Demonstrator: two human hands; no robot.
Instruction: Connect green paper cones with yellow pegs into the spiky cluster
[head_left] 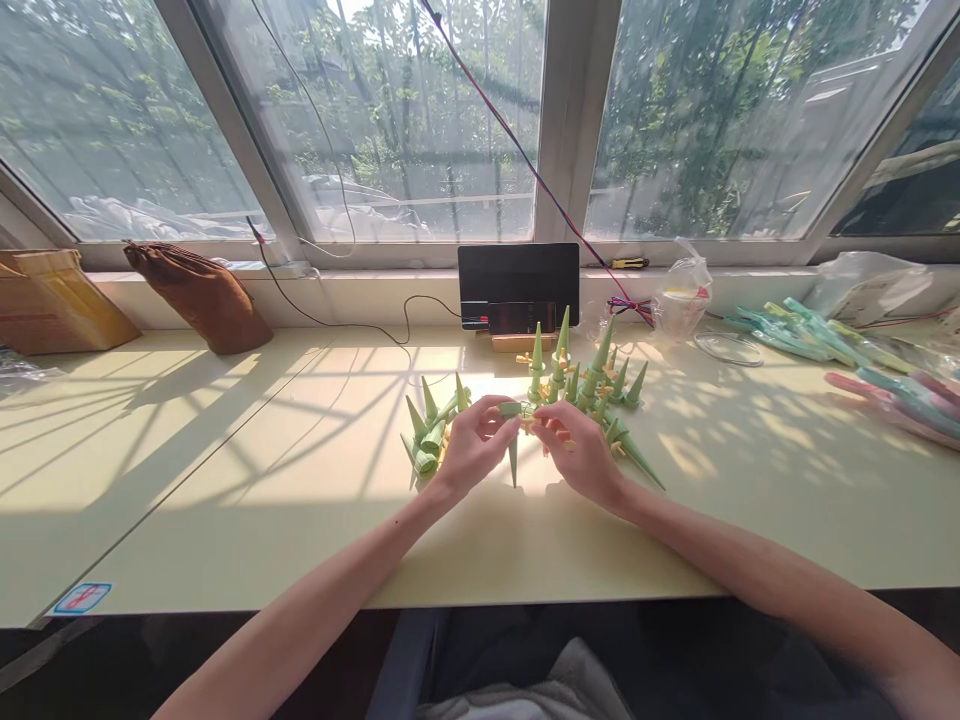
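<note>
Over the table, a green plastic piece (511,409) is held between my two hands, its short rounded body lying sideways. My left hand (478,440) has its fingers closed around the left end. At the other end my right hand (579,448) pinches the piece, where small yellow bits show; their exact shape is too small to make out. A green cone (514,465) points down below my left fingers; whether it joins the held piece is hidden. Several green cones (426,440) lie left of my hands. Behind my right hand, more green cones (600,360) stand upright with yellow pegs.
A black tablet (517,275) leans by the window, with a phone (521,318) on a wooden stand before it. A brown drawstring bag (202,295) and cardboard box (64,300) are at left. Plastic-wrapped items (825,335) lie at right. Cables (337,322) cross the back.
</note>
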